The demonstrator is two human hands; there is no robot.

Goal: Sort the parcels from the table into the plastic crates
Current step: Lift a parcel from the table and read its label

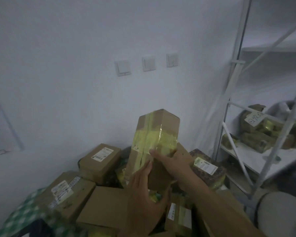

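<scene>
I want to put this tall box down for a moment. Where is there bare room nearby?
Little room among the parcels: the labelled box, the box with several labels, the plain box and the dark parcel lie packed together. Barest patch: the white shelf on the right, in front of its parcels. Both your left hand and right hand hold the tall box.
</scene>
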